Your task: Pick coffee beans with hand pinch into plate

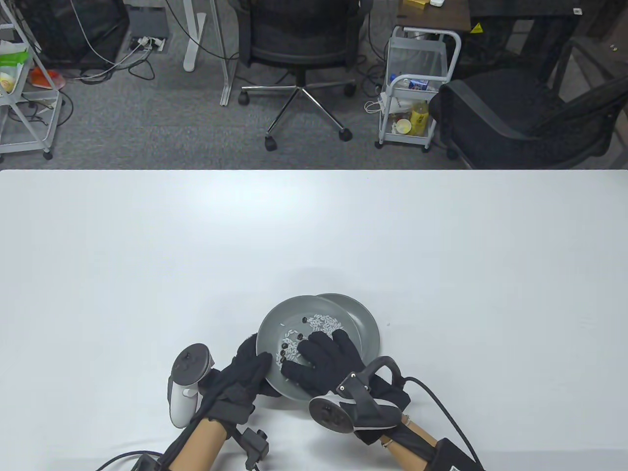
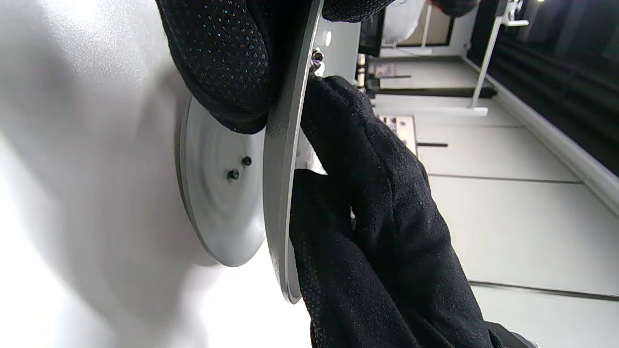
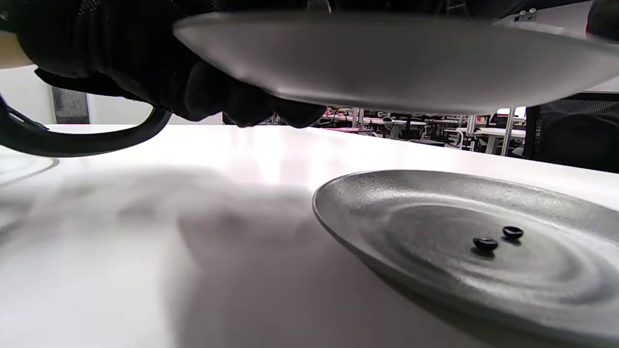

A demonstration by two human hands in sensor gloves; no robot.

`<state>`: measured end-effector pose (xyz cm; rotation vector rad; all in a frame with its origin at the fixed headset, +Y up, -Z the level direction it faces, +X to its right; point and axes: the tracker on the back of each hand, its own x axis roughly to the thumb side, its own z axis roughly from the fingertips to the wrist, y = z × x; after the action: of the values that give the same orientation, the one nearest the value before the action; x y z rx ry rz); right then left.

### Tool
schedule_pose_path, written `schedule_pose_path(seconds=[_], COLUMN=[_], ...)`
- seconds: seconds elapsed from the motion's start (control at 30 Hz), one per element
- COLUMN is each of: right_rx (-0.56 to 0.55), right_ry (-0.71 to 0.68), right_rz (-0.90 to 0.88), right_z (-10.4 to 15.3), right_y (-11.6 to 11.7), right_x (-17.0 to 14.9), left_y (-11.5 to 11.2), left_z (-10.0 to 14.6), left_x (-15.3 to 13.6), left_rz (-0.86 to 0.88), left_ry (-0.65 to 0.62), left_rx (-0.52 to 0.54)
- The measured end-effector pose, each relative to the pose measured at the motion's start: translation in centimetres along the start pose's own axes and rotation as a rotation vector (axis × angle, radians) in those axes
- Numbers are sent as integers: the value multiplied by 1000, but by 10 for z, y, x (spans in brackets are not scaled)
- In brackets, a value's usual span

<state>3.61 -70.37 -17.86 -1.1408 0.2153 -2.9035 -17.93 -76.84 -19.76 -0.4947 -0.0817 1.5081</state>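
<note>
Fingers (image 1: 319,346) of right hand (image 1: 326,365) rest in raised plate (image 1: 274,324).

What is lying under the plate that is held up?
Under the raised plate lies a second plate on the table, holding two coffee beans. From above, most of it is covered; only its far edge shows.

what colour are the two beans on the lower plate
Black, or very dark brown; the two beans on the grey lower plate show best in the right wrist view.
</note>
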Motion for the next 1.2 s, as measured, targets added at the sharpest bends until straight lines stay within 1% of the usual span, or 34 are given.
schedule_pose_path(seconds=[0.17,0.3,0.47,0.6,0.7,0.83,0.9,1.1,1.2], right_rx=[-13,-13,-85,-100,-92,-141,-151,-124,-142], right_ry=[-2,3,16,25,16,-1,-2,-12,-2], right_rz=[29,7,-2,-93,-77,-44,-69,-83,-109], right_z=[1,1,3,4,3,3,4,3,3], right_y=[-1,-1,-7,-8,-3,-2,-2,1,-1], right_x=[0,-3,-9,-14,-11,-8,-8,-7,-9], left_y=[0,0,-3,-3,-4,-4,-3,-3,-2], left_z=[0,1,2,3,3,3,3,3,2], left_x=[0,0,7,8,7,7,7,5,4], left_rz=[12,10,-19,-11,-24,-31,-22,-28,-13], left_ry=[7,14,-17,-30,-14,-11,-20,-10,-10], left_rx=[7,9,16,18,22,35,42,38,43])
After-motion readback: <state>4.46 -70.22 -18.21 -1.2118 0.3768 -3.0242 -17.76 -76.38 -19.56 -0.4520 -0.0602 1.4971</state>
